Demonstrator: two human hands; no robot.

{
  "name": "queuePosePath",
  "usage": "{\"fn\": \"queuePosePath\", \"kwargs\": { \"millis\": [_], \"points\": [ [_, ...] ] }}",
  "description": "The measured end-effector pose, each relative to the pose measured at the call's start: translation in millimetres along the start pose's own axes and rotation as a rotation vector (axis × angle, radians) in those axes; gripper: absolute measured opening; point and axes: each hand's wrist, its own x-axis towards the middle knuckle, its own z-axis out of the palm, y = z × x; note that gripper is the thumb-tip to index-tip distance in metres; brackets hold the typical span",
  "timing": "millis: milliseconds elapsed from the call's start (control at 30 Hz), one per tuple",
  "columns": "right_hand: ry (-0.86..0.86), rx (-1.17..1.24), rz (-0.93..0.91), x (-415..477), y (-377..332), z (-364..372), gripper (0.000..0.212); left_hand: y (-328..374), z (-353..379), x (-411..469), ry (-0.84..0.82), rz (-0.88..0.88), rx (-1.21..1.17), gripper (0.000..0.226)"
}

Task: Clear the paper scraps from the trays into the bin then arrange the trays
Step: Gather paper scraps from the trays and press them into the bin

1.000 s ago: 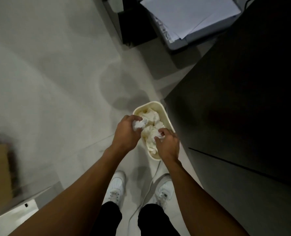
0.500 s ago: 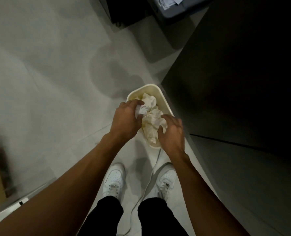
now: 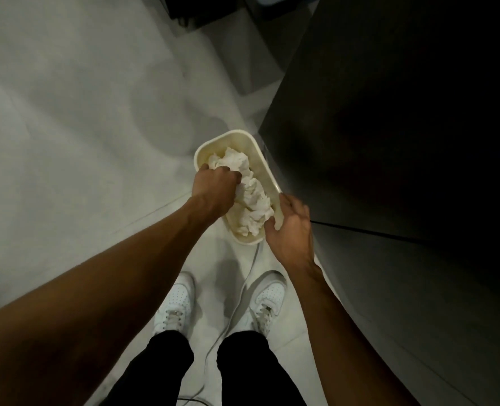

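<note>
– Change over the last second?
– Right hand (image 3: 291,230) has come off the crumpled white paper scraps (image 3: 251,194) and moved out to the near-right corner of the cream rounded-rectangular plastic bin (image 3: 228,133). Left hand (image 3: 215,186) has dug in deeper at the far-left edge.
– Meaning for the task?
– Looks like this load is dumped and being packed down. Scraps sit heaped inside the bin, none visible on the pale tiled floor (image 3: 67,142). Trays are out of view, so I can't say if more scraps remain. I'd judge the arranging hasn't started.
– Hand states?
– Left: clenched, knuckles up, fingers sunk into a wad of the scraps, gripping it. Right: fingers bent at the rim by that corner, motion-blurred. Can't tell if it grasps the rim or just touches it. No paper seen in it.
– Bin location?
– On the floor, just beside the dark cabinet side (image 3: 389,112), ahead of the person's feet. Thin white cable (image 3: 242,288) runs back from its near edge.
</note>
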Motion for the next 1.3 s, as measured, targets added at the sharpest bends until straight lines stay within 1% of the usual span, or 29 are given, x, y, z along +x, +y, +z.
{"fn": "queuePosePath", "kwargs": {
  "millis": [133, 233, 300, 367, 467, 533, 700, 867, 1000, 1133, 1300],
  "points": [
    [-0.025, 0.008, 0.02, 1, -1, -2, 0.059, 1, 8, 6, -0.068, 0.007, 0.062, 0.033],
    [-0.074, -0.013, 0.028, 1, -4, -8, 0.064, -1, 6, 5, -0.138, 0.043, 0.038, 0.04],
    [-0.122, -0.023, 0.051, -2, -8, -15, 0.072, -3, -5, -3, -0.131, 0.058, -0.034, 0.046],
    [-0.145, -0.032, 0.08, -7, -14, -24, 0.076, -6, -23, -19, -0.078, 0.07, -0.161, 0.049],
    [-0.153, -0.031, 0.087, -15, -25, -39, 0.069, -13, -58, -52, -0.051, 0.039, -0.374, 0.046],
    [-0.159, 0.04, 0.108, -21, -39, -55, 0.064, -18, -82, -75, -0.047, 0.025, -0.444, 0.043],
    [-0.115, 0.202, 0.108, -60, -131, -149, 0.069, -25, -155, -134, 0.024, -0.007, -0.588, 0.039],
    [-0.074, 0.303, 0.15, -99, -197, -233, 0.075, -21, -238, -190, 0.126, -0.031, -0.736, 0.037],
    [0.011, 0.379, 0.101, -134, -246, -304, 0.075, -19, -317, -228, 0.175, 0.01, -0.833, 0.039],
    [0.107, 0.434, 0.067, -173, -286, -370, 0.076, -14, -400, -266, 0.269, 0.044, -0.835, 0.042],
    [0.237, 0.491, -0.033, -219, -320, -455, 0.071, -2, -489, -310, 0.362, 0.16, -0.839, 0.045]
  ]
}}
